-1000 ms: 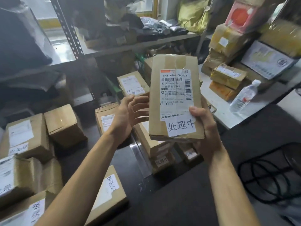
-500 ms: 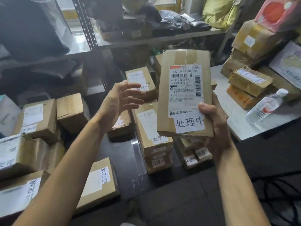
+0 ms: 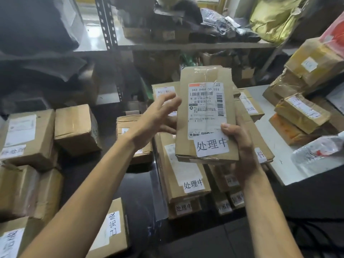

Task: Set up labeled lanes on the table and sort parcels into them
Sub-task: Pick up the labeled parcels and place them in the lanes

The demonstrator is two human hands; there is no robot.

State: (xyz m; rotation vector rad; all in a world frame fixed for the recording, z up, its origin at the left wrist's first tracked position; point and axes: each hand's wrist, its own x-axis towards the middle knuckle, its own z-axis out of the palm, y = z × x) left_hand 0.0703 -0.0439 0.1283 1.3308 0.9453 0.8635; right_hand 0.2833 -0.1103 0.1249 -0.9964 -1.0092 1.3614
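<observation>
**Above the stack (image 3: 184, 175), that one-corner grip on the parcel (image 3: 204, 116) looked dicey**

Over the desk (image 3: 137, 192) it hung in the air, straight above a stack sharing its handwritten tag (image 3: 212, 146). Only the right hand (image 3: 240, 146) had it, pinching the lower right corner, thumb on the tag, fingers behind. The left hand (image 3: 154, 118) was open, fingers spread beside the left edge; couldn't tell if it touched. My worry: a hold like that could let it swing or slip, land crooked and shove the stack into the next pile (image 3: 233, 199).
</observation>
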